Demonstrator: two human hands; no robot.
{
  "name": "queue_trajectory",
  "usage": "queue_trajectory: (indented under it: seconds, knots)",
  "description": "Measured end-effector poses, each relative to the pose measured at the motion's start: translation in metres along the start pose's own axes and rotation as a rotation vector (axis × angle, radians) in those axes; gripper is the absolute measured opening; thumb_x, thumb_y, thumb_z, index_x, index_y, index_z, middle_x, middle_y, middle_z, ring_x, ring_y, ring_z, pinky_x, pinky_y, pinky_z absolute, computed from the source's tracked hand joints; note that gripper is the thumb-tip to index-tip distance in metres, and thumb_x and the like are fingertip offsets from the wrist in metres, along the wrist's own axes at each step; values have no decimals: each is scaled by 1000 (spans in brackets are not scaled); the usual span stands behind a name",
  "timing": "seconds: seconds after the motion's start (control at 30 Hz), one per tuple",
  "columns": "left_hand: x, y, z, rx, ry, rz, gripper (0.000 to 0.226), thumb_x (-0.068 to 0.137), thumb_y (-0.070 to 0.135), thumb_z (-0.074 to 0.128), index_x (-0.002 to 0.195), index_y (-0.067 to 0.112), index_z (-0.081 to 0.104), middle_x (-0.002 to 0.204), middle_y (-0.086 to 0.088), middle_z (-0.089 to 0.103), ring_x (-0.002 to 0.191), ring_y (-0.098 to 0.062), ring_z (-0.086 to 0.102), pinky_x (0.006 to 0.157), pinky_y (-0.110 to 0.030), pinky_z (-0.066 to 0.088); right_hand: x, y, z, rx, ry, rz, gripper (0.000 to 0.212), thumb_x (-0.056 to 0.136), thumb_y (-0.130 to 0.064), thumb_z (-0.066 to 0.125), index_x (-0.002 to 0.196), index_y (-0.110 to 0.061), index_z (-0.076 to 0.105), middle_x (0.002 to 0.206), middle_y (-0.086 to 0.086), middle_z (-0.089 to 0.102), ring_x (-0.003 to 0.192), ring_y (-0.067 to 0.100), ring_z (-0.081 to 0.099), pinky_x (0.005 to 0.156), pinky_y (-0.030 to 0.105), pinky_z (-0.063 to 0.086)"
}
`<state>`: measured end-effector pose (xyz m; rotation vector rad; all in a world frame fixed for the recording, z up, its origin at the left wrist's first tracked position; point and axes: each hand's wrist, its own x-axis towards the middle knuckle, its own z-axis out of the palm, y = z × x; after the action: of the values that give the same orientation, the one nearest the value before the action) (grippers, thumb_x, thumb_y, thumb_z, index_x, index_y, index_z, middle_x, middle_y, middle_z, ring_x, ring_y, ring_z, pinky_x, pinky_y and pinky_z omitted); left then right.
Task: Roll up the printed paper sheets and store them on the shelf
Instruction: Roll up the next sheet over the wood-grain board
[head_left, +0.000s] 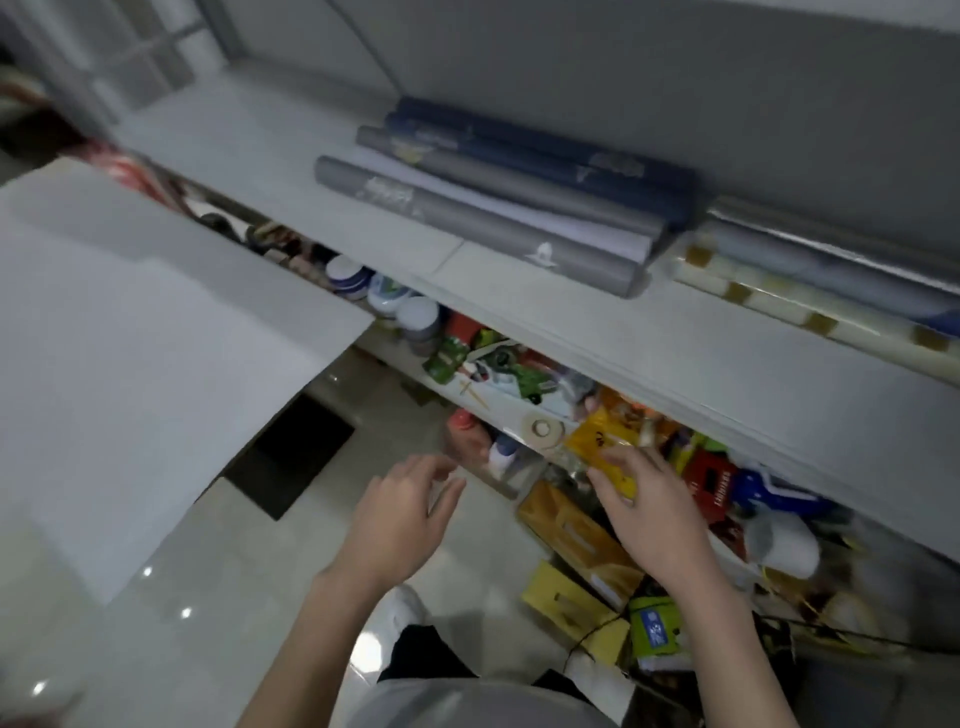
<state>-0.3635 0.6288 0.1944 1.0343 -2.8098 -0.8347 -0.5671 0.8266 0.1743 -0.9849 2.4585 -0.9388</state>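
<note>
Head view, only one given. Rolled sheets (478, 228) lie on the top shelf (675, 358), a stack of grey and navy tubes side by side, slanting back to front. The front grey tube's near end sits just beside the shelf's front edge. More pale rolls (810, 270) lie to the right of them.

Left hand (400, 514) and right hand (649, 509) are both low, in front of the lower shelf (514, 410), well apart from the tubes. Both are empty w/ fingers loosely spread. The right fingertips hover at a yellow packet (608, 447); can't tell if they touch, pic is blurry.

A big white flat surface (130, 338) fills the left side. Table top or unrolled sheet, can't tell.

Judged: this batch looks stored, hands free for the next sheet, if any are left.

Risks:
- No band or tape is visible on the tubes, so they could spring loose & spread.
- The front grey tube could roll off the edge if another is pushed in from behind or the shelf gets bumped.
- The lower shelf is crammed w/ jars, tape etc.; a hand passing close could knock sth onto the floor.
</note>
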Motion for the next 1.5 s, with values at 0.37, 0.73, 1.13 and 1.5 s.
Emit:
queue_trajectory:
  seconds: [0.37,0.73,1.13,1.5]
  knots:
    - [-74,-217,-68,-25,69,-457,44,102,51,39,132,23,54,124,4,63,113,-18,60,95,-36,41,43,-158,162,-211,-412,-151,25,97,-42,56,119,-31,60,112,-14,56,107,9,55,93,37,50]
    - [-116,-309,-88,-119,245,-771,40,102,45,44,128,18,57,118,0,66,108,-23,62,89,-38,41,117,-271,263,-324,-678,-396,28,96,-45,53,121,-34,58,113,-18,56,110,10,55,97,43,49]
    - [-22,-334,-87,-181,282,-872,36,101,37,51,128,15,58,128,-3,58,113,-26,59,93,-39,41,245,-306,341,-344,-786,-581,24,97,-34,57,119,-25,62,107,-16,57,106,10,58,99,40,47]
    - [30,-369,-43,35,211,-870,31,77,15,80,104,14,67,110,-8,62,92,-33,59,79,-43,46,303,-268,396,-721,-776,-735,40,88,-29,70,126,-23,59,124,6,44,115,24,43,102,36,35]
